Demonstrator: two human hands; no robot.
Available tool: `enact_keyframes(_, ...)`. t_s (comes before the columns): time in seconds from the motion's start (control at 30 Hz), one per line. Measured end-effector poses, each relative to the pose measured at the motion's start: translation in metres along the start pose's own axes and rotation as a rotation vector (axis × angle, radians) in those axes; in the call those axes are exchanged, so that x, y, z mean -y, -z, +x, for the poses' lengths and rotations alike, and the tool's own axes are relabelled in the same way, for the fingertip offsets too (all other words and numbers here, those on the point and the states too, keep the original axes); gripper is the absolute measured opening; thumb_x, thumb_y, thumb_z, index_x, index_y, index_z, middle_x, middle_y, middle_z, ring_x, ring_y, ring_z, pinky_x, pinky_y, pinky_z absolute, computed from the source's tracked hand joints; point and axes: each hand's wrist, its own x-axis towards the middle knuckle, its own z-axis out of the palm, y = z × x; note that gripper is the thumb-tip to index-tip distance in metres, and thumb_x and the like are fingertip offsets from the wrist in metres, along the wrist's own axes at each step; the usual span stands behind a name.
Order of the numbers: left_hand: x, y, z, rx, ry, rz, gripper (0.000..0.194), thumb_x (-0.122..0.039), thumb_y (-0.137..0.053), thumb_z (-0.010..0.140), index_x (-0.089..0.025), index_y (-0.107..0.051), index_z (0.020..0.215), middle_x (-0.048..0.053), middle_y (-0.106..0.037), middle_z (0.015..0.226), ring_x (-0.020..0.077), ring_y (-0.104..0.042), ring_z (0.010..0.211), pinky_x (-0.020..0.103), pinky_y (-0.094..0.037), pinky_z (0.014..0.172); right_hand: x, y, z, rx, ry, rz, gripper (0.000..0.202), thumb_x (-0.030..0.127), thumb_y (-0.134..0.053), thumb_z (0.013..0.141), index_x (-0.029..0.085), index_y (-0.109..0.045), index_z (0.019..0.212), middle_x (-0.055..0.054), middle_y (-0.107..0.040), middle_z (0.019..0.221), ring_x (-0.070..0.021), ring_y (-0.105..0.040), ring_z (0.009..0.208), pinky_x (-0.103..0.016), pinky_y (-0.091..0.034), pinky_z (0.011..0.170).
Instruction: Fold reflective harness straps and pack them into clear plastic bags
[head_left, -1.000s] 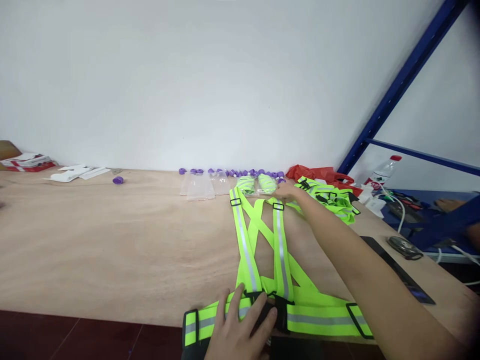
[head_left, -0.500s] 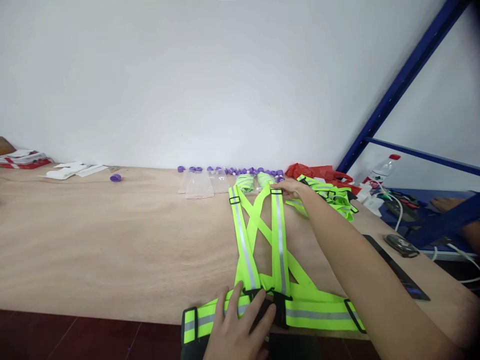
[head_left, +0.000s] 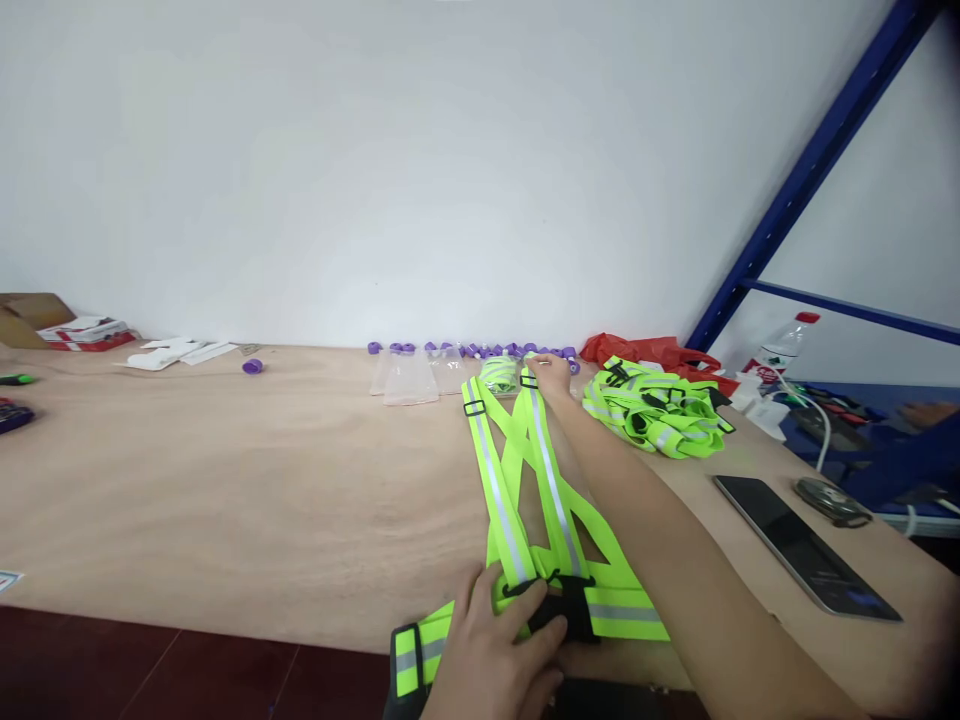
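Note:
A neon yellow-green reflective vest of elastic straps [head_left: 555, 470] is spread on the wooden table, its shoulder straps pointing toward the wall and crossing at the back. My left hand [head_left: 502, 650] rests on its waist part by the black buckle area, fingers apart and slightly bent. At the far end, my right hand [head_left: 550, 374] pinches the top of the right shoulder strap beside a black slider [head_left: 528, 379]. The other shoulder strap has its own slider [head_left: 475, 408]. My right forearm covers part of the vest's right side.
Rolled vest in clear bag [head_left: 498, 374], clear plastic bags [head_left: 411, 378] and several purple rolls [head_left: 480, 350] line the wall. To the right are a heap of vests [head_left: 660, 405], a red bag [head_left: 652, 352], a tablet [head_left: 806, 545] and a bottle [head_left: 780, 350]. White papers [head_left: 176, 353] lie left.
My right hand has moved left with the top of the right shoulder strap, bringing it nearer the other strap. My left hand stays on the waist part. The view has turned slightly left.

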Motion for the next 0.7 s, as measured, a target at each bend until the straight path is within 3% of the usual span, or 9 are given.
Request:
enact_keyframes(0.23, 0.014, -0.008, 0.007, -0.073, -0.120, -0.037, 0.022, -0.027, -0.063, 0.093, -0.033, -0.072, 0.112, -0.005, -0.072, 0.126, 0.0224, -0.066, 0.108, 0.040, -0.056, 0.094, 0.008, -0.031, -0.009, -0.168, -0.204, 0.006, 0.033, 0.037, -0.059, 0.098, 0.018, -0.060, 0.125, -0.009, -0.063, 0.124, -0.0211, -0.065, 0.103, -0.042, -0.056, 0.088)
enact_keyframes(0.37, 0.010, -0.002, 0.009, -0.056, -0.098, 0.010, 0.024, -0.029, -0.061, 0.094, -0.034, -0.071, 0.116, -0.004, -0.071, 0.128, 0.0255, -0.067, 0.110, 0.046, -0.055, 0.098, 0.006, -0.035, -0.025, -0.213, -0.182, -0.051, 0.025, 0.034, -0.046, 0.103, 0.018, -0.058, 0.117, -0.013, -0.061, 0.120, -0.0219, -0.062, 0.101, -0.033, -0.049, 0.080)
enact_keyframes(0.47, 0.014, 0.028, 0.004, 0.013, -0.058, 0.014, 0.038, -0.031, -0.062, 0.094, -0.032, -0.063, 0.132, 0.001, -0.064, 0.138, 0.0283, -0.063, 0.121, 0.050, -0.050, 0.106, 0.008, -0.017, -0.032, -0.224, -0.144, -0.078, 0.026, 0.036, -0.041, 0.103, 0.018, -0.054, 0.116, -0.015, -0.061, 0.118, -0.0246, -0.062, 0.097, -0.031, -0.042, 0.072)
enact_keyframes(0.57, 0.034, 0.065, -0.017, 0.025, 0.031, 0.013, 0.052, -0.036, -0.059, 0.096, -0.030, -0.049, 0.147, 0.004, -0.060, 0.144, 0.0266, -0.056, 0.131, 0.048, -0.045, 0.112, 0.007, 0.021, -0.046, -0.212, -0.049, -0.082, 0.027, 0.039, -0.040, 0.102, 0.019, -0.053, 0.114, -0.012, -0.065, 0.110, -0.0250, -0.061, 0.096, -0.030, -0.040, 0.073)
enact_keyframes(0.63, 0.053, 0.080, -0.042, 0.018, 0.119, 0.018, 0.059, -0.047, -0.064, 0.092, -0.031, -0.049, 0.146, 0.004, -0.062, 0.141, 0.0278, -0.056, 0.131, 0.050, -0.043, 0.113, -0.003, 0.050, -0.070, -0.193, 0.033, -0.081, 0.025, 0.041, -0.043, 0.100, 0.021, -0.056, 0.107, -0.009, -0.067, 0.103, -0.0239, -0.061, 0.094, -0.030, -0.040, 0.077)
enact_keyframes(0.7, 0.070, 0.081, -0.070, 0.022, 0.208, 0.005, 0.067, -0.056, -0.071, 0.084, -0.030, -0.051, 0.143, 0.006, -0.063, 0.140, 0.0298, -0.058, 0.130, 0.050, -0.045, 0.112, -0.022, 0.075, -0.112, -0.160, 0.103, -0.074, 0.024, 0.045, -0.050, 0.096, 0.022, -0.059, 0.098, -0.008, -0.068, 0.095, -0.0238, -0.062, 0.090, -0.030, -0.042, 0.077)
